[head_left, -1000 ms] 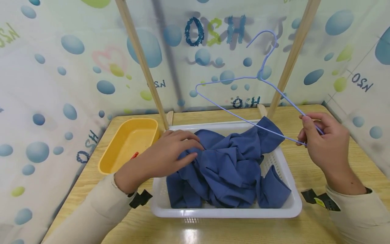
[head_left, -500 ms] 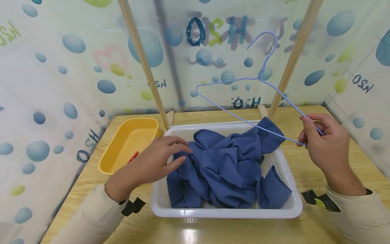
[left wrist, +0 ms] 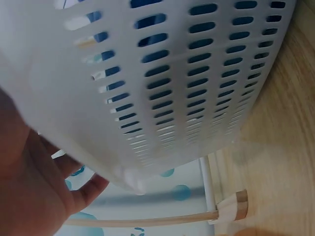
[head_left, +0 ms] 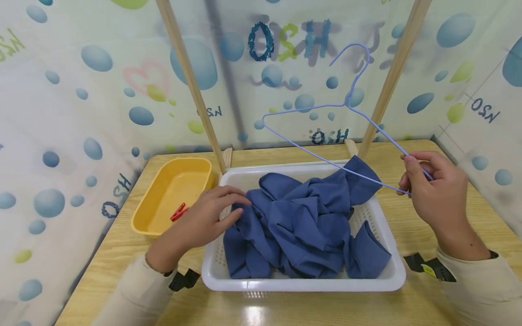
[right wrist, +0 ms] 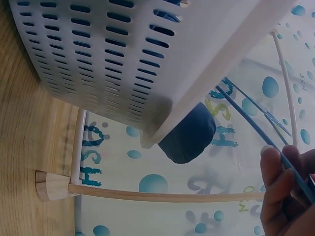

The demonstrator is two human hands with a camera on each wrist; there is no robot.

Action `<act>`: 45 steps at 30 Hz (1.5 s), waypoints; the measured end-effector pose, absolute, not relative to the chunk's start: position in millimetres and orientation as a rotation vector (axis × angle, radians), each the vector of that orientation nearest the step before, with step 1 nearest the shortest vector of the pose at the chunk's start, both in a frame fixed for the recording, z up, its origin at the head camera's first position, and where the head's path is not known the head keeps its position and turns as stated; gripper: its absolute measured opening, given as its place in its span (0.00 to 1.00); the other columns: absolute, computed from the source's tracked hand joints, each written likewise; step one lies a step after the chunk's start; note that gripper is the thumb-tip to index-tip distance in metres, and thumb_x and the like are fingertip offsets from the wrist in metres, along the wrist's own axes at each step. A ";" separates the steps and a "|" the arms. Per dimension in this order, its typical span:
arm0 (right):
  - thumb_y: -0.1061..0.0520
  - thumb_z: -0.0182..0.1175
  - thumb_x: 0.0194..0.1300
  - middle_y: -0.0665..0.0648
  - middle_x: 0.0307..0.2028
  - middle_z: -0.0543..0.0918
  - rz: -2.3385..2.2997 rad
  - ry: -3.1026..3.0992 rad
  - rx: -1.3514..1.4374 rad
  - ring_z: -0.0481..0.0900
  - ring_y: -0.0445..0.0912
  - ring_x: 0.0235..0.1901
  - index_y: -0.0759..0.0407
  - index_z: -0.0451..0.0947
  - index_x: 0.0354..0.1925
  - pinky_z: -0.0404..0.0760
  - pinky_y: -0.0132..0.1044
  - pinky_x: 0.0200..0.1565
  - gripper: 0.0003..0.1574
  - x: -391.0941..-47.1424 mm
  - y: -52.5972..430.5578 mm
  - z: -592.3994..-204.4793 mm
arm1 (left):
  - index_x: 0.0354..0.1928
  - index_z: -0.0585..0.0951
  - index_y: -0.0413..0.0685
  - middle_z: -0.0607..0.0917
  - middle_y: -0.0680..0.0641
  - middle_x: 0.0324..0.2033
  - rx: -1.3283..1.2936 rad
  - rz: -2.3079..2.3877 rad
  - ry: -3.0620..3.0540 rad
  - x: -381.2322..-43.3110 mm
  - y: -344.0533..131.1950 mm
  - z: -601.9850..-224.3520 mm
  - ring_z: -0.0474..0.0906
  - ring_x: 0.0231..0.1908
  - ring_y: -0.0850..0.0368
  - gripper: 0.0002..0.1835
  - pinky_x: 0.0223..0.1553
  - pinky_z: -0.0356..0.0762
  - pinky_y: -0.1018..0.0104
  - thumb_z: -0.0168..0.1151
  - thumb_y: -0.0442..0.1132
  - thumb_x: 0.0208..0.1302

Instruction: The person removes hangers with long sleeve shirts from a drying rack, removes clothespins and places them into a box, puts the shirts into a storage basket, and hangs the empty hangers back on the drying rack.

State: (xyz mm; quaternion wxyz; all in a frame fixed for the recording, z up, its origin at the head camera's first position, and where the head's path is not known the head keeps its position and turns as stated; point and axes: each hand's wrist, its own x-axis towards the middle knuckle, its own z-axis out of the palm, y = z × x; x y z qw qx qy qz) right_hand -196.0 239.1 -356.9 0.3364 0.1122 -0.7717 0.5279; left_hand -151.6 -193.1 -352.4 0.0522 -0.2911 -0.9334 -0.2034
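My right hand (head_left: 438,194) pinches one end of a blue wire clothes hanger (head_left: 310,107), which tilts up over the back right of the basket with its hook on top. In the right wrist view, thumb and fingers close on the hanger (right wrist: 251,120). My left hand (head_left: 212,213) reaches over the left rim of the white basket (head_left: 310,285), its fingers loosely bent, fingertips right at the crumpled blue cloth garment (head_left: 302,222). Seen from the left wrist, that hand (left wrist: 44,182) is beside the basket's rim, part of it hidden. One flap of the garment hangs over the back right rim.
Left of the basket, a yellow tray (head_left: 140,224) holds a red clothespin (head_left: 178,212). Two wooden poles (head_left: 191,86) rise behind the basket from wooden feet (right wrist: 51,186). A patterned sheet backs the wooden table (head_left: 412,149).
My left hand has drawn back to the left from over the garment to the basket's rim, uncovering more of the red clothespin. The right hand and hanger have stayed nearly still.
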 end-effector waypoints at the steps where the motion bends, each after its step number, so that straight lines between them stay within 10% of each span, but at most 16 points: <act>1: 0.67 0.59 0.68 0.38 0.14 0.77 1.377 -2.013 0.294 0.75 0.30 0.13 0.69 0.83 0.42 0.73 0.19 0.20 0.07 -196.4 239.0 -357.2 | 0.53 0.84 0.55 0.82 0.49 0.57 -0.884 -0.634 -2.833 -152.3 -193.4 -354.6 0.76 0.58 0.50 0.12 0.61 0.72 0.45 0.61 0.43 0.71; 45: 0.66 0.59 0.69 0.38 0.14 0.77 1.336 -2.049 0.272 0.75 0.30 0.13 0.69 0.82 0.42 0.73 0.19 0.21 0.08 -199.2 239.0 -361.9 | 0.45 0.85 0.59 0.84 0.54 0.50 -0.726 -0.825 -2.755 -165.5 -189.7 -388.5 0.77 0.55 0.55 0.09 0.60 0.65 0.51 0.59 0.38 0.70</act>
